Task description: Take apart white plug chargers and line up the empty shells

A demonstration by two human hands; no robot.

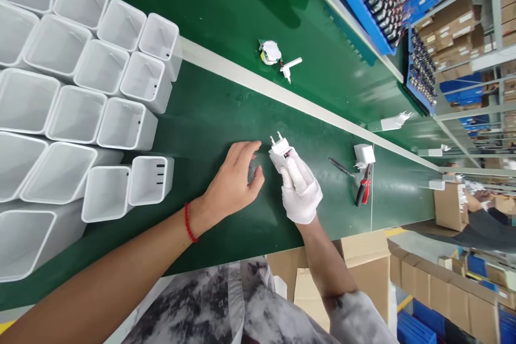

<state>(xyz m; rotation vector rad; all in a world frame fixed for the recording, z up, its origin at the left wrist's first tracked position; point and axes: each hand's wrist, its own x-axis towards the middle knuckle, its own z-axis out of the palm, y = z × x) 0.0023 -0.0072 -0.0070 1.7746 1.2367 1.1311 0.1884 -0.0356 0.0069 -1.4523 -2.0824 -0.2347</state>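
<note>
Plug unit gripped in gloved hand, apparently part-assembled

Head view: a white plug unit [279,147] is grasped by the gloved right hand [301,188], pins pointed away from the body. Nothing is held by the bare left hand [230,178]; it is placed just beside the unit, fingers loosely curved, apart from it. A dark bit is shown between plug head and body, so the unit is judged not fully closed; whether its inside is fitted cannot be told. Beyond the hands, a circuit board piece [271,52] and a loose plug piece [289,69] are left lying, seemingly not cased. To the right of the right hand, another white unit [365,154] is set by red-and-black pliers [363,188] and a thin dark tool [341,166]; its completeness is unclear.

Surface: a green table [209,123], crossed by a pale strip [250,79] beyond the hands. Open-topped white housings [151,180] are ranked left of the left hand. Room: far right beyond the right hand, a blue tray [365,20] of parts and shelved cardboard boxes [457,19] are seen; a co-worker's dark clothing [489,226] is partly shown.
</note>
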